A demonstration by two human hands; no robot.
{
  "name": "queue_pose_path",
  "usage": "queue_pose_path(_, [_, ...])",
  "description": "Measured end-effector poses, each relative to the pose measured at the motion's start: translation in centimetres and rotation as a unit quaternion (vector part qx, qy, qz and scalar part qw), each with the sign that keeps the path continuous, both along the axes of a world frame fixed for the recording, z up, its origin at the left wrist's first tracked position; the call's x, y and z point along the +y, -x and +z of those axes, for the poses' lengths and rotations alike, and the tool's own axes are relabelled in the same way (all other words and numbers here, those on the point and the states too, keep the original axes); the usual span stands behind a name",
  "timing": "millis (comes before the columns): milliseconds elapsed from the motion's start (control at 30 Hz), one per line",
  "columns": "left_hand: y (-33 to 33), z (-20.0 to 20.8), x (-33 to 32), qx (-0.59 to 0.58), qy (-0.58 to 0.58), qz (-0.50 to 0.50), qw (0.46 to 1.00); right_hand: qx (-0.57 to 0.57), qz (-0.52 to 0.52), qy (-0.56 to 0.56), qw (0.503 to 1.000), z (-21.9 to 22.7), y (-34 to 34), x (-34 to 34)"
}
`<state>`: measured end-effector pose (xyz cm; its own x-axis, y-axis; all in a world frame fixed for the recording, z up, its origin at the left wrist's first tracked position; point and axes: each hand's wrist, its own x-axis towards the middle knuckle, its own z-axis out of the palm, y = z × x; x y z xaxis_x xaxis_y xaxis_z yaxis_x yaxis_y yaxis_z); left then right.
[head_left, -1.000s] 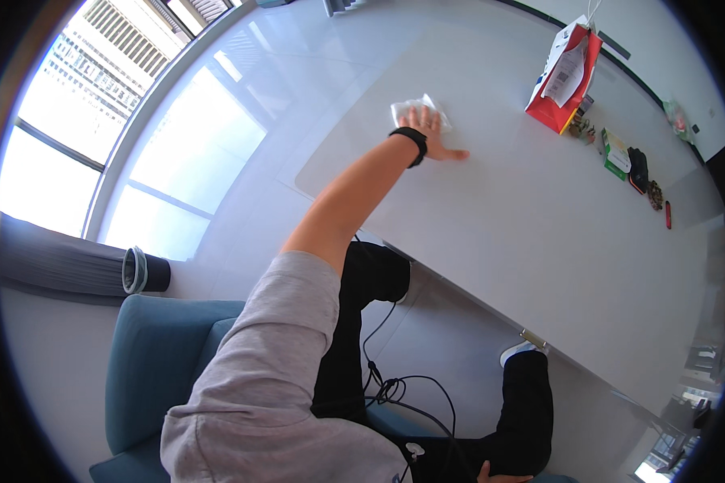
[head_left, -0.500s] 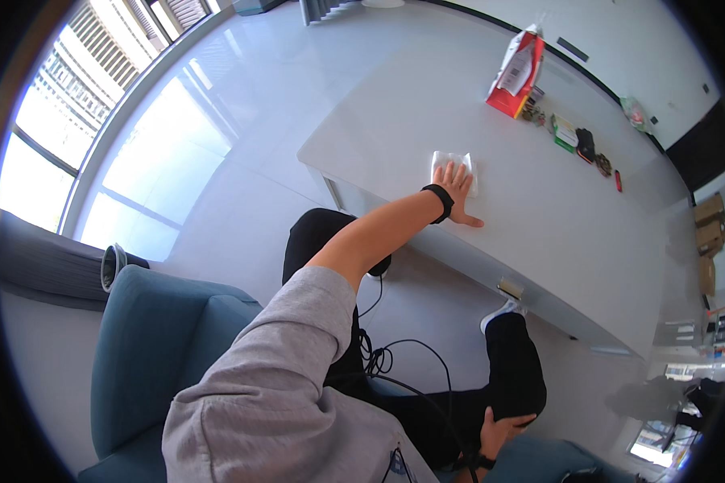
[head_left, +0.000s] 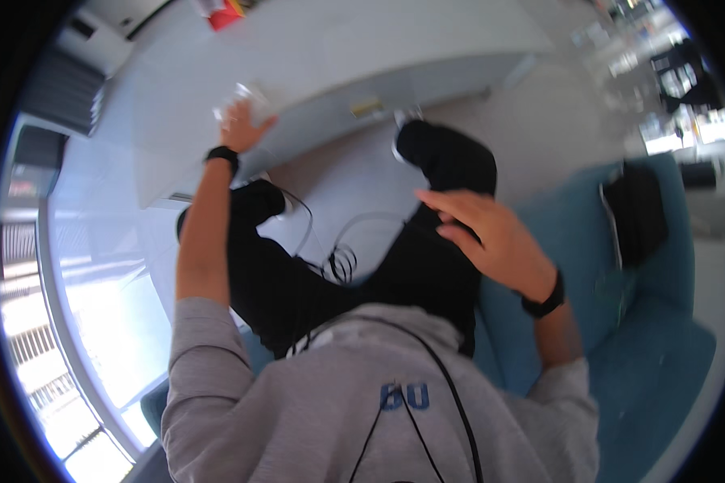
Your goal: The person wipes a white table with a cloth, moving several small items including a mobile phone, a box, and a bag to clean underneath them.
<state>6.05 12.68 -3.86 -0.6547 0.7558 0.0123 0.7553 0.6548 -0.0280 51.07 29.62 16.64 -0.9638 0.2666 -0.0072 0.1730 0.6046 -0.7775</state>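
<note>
My left hand lies with its fingers spread at the near edge of the white table. Under and beyond its fingertips is a flat white, shiny piece, like a folded tissue or a thin packet; blur hides which. My right hand is raised over my right thigh, its fingers stretched out and the thumb apart, with nothing in it. Each wrist has a black band.
A red and white bag stands on the table, cut off by the top rim. Black cable lies coiled between my legs. I sit on a blue sofa with a black pouch at right. Windows are at left.
The view has swung toward the right and down. My right hand has lifted off my right knee. My left hand remains at the white piece on the table.
</note>
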Motion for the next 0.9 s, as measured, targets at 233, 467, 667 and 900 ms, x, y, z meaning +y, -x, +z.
queue_pose_path(233, [-1.3, 1.7, -3.0, -0.121, -0.086, -0.051, 0.988, 0.188, 0.279, -0.202, 0.92, 10.3, 2.5, -7.1])
queue_pose_path(467, [-4.4, 4.0, -5.1, -0.139, -0.134, -0.074, 0.978, 0.188, 0.416, -0.124, 0.881, 11.1, 3.5, -11.7])
queue_pose_path(667, [-7.6, 4.2, -4.2, -0.115, -0.129, -0.104, 0.979, 0.164, 0.461, -0.047, 0.871, 11.2, 0.9, -13.4])
queue_pose_path(900, [-7.1, 4.0, -3.6, -0.054, -0.103, -0.143, 0.983, 0.151, 0.488, 0.009, 0.86, 11.1, -0.2, -13.7])
